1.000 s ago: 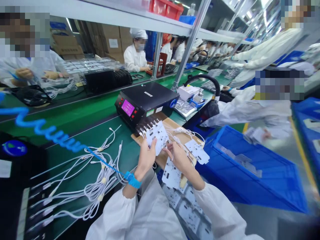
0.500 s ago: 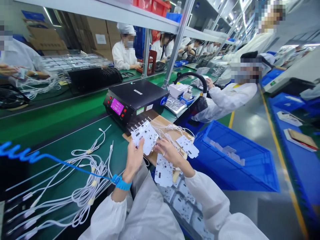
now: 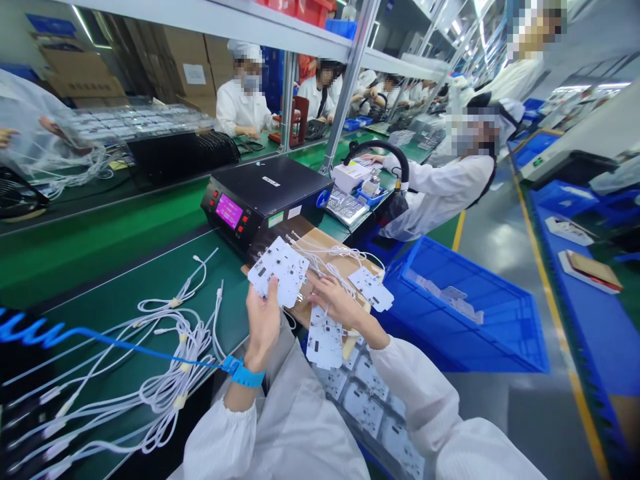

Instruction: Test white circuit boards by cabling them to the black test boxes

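Observation:
A white circuit board (image 3: 280, 270) is gripped at its lower edge by my left hand (image 3: 263, 319), thumb on its face. A blue wrist strap (image 3: 243, 371) with a coiled cord circles my left wrist. To the right of that board, apart from it, my right hand (image 3: 337, 303) hovers with fingers spread, and I see nothing held in it. A second white circuit board (image 3: 324, 340) lies just below my right hand. Another white board (image 3: 371, 289) lies to its right, beside white cables (image 3: 327, 257) on a brown cardboard sheet (image 3: 320, 237).
A black test unit (image 3: 267, 193) with a lit pink screen stands behind my hands. Bundled white cables (image 3: 175, 360) cover the bench at left. A clear tray (image 3: 367, 400) of boards sits by my lap. A blue bin (image 3: 475, 333) stands right. Co-workers sit around.
My right hand has come away from the right edge of the held board, its fingers spreading. The left hand still holds the board. The view has shifted slightly.

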### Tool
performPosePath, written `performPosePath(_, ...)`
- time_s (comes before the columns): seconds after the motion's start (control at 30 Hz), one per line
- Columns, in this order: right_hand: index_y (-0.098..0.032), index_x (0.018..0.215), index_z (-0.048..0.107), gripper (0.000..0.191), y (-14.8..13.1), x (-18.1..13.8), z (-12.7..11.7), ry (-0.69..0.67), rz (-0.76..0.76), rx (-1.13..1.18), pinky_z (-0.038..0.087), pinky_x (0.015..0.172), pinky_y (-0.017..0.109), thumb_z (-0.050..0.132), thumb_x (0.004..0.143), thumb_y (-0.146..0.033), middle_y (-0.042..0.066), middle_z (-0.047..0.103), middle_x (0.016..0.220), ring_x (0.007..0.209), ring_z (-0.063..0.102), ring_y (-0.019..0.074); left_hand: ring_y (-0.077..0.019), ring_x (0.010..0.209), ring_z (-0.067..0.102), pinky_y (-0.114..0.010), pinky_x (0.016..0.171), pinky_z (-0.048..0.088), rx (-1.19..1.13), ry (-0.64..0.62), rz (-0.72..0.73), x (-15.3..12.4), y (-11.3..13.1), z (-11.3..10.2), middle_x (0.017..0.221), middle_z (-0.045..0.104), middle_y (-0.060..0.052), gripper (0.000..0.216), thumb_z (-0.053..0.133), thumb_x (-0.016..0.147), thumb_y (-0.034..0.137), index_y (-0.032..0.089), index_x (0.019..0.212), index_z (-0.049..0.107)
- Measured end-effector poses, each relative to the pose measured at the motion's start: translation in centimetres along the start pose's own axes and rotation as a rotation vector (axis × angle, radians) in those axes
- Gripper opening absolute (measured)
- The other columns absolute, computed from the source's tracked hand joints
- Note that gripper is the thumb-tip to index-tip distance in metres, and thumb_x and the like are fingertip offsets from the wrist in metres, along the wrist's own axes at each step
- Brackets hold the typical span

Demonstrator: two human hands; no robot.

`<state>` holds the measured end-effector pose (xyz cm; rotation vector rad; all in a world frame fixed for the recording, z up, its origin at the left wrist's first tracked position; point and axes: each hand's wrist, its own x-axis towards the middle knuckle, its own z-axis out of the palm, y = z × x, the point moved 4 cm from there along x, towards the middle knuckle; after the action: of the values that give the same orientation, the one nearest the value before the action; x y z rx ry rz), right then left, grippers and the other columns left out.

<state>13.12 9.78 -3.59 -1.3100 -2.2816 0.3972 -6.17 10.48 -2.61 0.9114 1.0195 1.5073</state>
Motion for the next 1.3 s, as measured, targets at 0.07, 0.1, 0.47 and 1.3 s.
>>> performPosePath(0.07, -0.020, 0.151, 0.048, 0.045, -0.1, 0.1, 0.2, 0.004, 0.001, -0.063, 0.044, 0.110, 0.056, 0.048, 0.108, -0.033, 0.008, 0.073, 0.097, 0.107, 0.063, 0.0282, -0.0267, 0.132, 0.064, -0.040, 0.112, 0.053, -0.015, 0.023, -0.003, -0.2, 0.1, -0.4, 0.146, 0.064, -0.014, 0.055, 0.069, 0.094, 0.050, 0.021, 0.140, 0.061)
performPosePath(0.1, -0.020, 0.149, 0.049, 0.044, -0.2, 0.3, 0.2, 0.017, 0.013, -0.112, 0.045, 0.108, 0.055, 0.049, 0.108, -0.033, 0.009, 0.073, 0.099, 0.109, 0.063, 0.0290, -0.0270, 0.131, 0.064, -0.041, 0.112, 0.053, -0.017, 0.029, -0.009, -0.3, 0.1, -0.5, 0.145, 0.064, -0.014, 0.056, 0.069, 0.094, 0.051, 0.021, 0.140, 0.060)
performPosePath(0.47, -0.018, 0.100, 0.061, 0.040, -3.7, -0.6, 1.3, -0.214, 0.141, -0.403, 0.051, 0.079, 0.039, 0.076, 0.090, -0.054, 0.011, 0.069, 0.092, 0.090, 0.068, 0.0294, -0.0282, 0.128, 0.066, -0.043, 0.113, 0.053, 0.068, 0.053, -0.054, -2.3, 0.9, -1.4, 0.137, 0.069, -0.014, 0.057, 0.069, 0.093, 0.055, 0.020, 0.138, 0.061)
performPosePath(1.3, -0.024, 0.134, 0.065, 0.034, -1.4, -2.8, -2.3, 0.349, 0.193, 0.165, 0.063, 0.090, 0.039, 0.062, 0.101, -0.030, 0.005, 0.080, 0.102, 0.093, 0.078, 0.0218, -0.0266, 0.134, 0.062, -0.042, 0.116, 0.050, 0.176, -0.129, -0.192, -5.5, -2.1, 1.5, 0.140, 0.067, -0.011, 0.042, 0.067, 0.094, 0.051, 0.026, 0.128, 0.065)
